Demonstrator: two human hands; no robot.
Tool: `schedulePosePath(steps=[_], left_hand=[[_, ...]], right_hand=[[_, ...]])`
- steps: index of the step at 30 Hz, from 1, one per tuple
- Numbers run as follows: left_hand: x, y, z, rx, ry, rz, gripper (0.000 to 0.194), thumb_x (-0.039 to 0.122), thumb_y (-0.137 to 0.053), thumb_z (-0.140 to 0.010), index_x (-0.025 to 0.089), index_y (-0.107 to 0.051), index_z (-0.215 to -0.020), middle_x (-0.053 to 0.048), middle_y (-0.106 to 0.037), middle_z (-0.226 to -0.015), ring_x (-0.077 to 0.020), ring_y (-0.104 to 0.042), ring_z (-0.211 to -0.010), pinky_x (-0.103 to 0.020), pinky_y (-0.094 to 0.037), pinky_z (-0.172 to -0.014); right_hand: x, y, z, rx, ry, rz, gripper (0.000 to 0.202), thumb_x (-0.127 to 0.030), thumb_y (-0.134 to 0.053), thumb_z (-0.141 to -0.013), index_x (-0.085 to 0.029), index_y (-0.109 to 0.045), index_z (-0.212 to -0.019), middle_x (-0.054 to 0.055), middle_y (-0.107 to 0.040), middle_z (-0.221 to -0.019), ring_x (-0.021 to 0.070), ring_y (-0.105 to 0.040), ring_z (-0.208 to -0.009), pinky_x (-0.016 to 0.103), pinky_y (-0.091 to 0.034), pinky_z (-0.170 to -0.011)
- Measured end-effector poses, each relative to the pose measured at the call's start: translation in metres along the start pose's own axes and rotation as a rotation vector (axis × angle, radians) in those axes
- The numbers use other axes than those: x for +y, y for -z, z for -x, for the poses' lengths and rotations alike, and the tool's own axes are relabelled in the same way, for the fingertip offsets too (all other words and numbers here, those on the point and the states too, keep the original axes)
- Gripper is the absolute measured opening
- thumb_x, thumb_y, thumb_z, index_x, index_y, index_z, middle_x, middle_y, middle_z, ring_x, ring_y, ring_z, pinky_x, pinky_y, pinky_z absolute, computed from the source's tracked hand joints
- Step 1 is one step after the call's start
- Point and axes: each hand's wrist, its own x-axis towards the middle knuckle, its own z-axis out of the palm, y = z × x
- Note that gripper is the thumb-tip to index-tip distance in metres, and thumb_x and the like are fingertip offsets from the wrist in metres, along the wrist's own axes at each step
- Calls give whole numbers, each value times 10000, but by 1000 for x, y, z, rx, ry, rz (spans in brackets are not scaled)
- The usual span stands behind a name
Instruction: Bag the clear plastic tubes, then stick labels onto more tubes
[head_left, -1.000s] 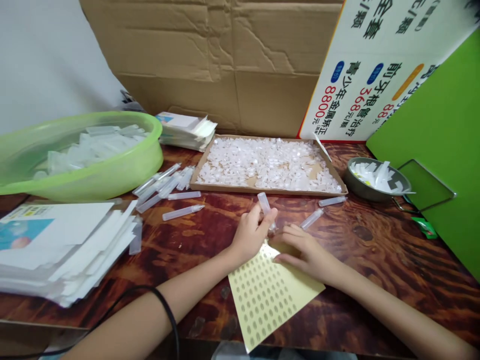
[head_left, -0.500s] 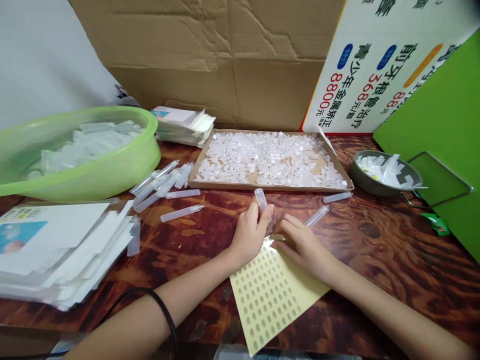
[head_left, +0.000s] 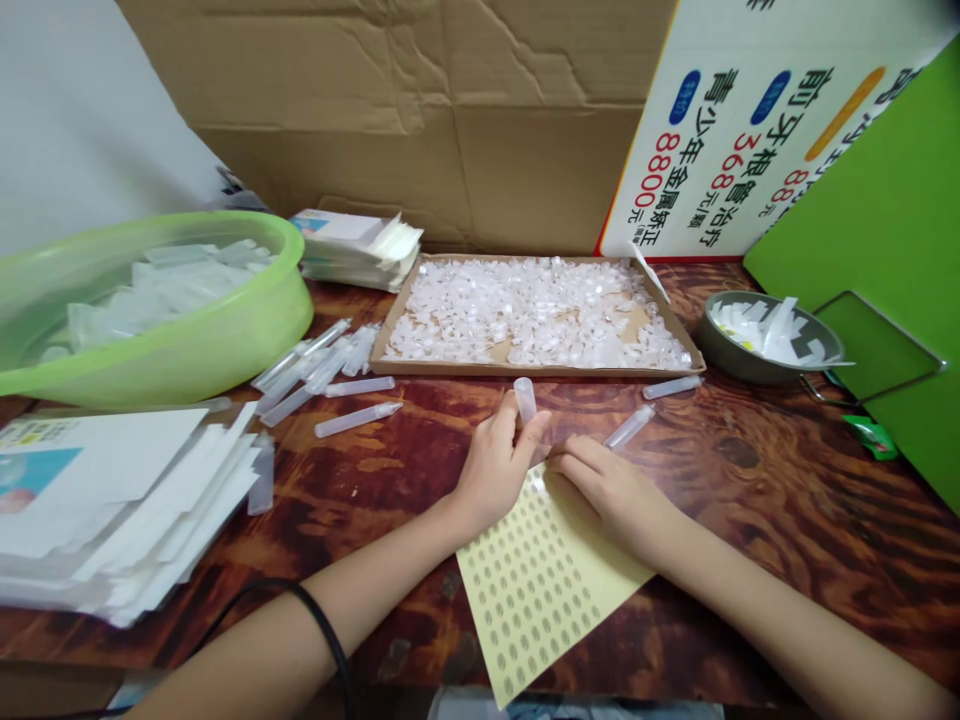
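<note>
My left hand [head_left: 495,455] is closed around a translucent plastic tube [head_left: 526,400], whose round end points up and away between thumb and fingers. Right beside it, my right hand [head_left: 611,490] has its fingers curled together near the tube's lower end; what lies between the fingertips is hidden. Under both hands is a pale yellow sheet of small oval stickers [head_left: 536,590], lying tilted with its near corner at the table's front edge. Another tube [head_left: 630,427] lies just beyond my right hand, with a further tube [head_left: 672,387] behind it.
A shallow cardboard tray [head_left: 540,371] of small clear pieces stands at the back. To the left are a green basin [head_left: 277,320] of tubes, loose tubes [head_left: 319,365] and stacked cards [head_left: 112,470]. A dark bowl [head_left: 757,370] of white strips sits right, by a green panel [head_left: 885,300].
My right hand's fingers have drawn closer together and moved slightly nearer to the tube. My left hand still grips the tube. The whole view has shifted a little.
</note>
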Motion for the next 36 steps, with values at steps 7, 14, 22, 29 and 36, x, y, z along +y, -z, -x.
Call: schedulePosePath(steps=[7,14,22,29,36], left_hand=[[5,0,4,-24,-128,-220,236,404,-374,-933,202,-449,-837,0,-541,-734,-161,-552,-683,-264,-383,-604],[10,-4,12,-156,-305,-563,348,456,-239,-948,211,-486,-928,-2,-521,-808,-155,-557,-659,-259,-341,-532],[8,-5,10,-168,-306,-604,359,445,-199,-953,224,-481,-946,2,-525,-820,-156,-564,-663,-263,-350,-540],[10,-5,10,-189,-282,-612,279,388,-263,-958,224,-488,-941,5,-536,-831,-160,-569,-668,-269,-344,-543],[12,-4,11,-207,-261,-583,239,355,-301,-956,217,-488,-902,9,-527,-815,-157,-563,-668,-268,-339,-549]], right_hand=[[-4,15,0,382,-63,-144,173,-62,-431,-873,-177,-520,-967,73,-566,-883,163,-562,-807,275,-477,-686],[-9,31,5,561,-40,174,160,-69,-494,-847,-150,-563,-966,14,-488,-639,125,-440,-553,244,-347,-510],[-8,32,5,494,7,362,108,-66,-504,-849,-105,-596,-889,32,-519,-615,134,-411,-555,261,-321,-537],[-7,34,5,427,58,425,98,-85,-522,-859,-85,-600,-917,25,-522,-609,134,-425,-569,280,-292,-536],[-6,37,6,404,60,418,121,-89,-496,-872,-71,-612,-902,36,-530,-614,134,-435,-559,283,-297,-522]])
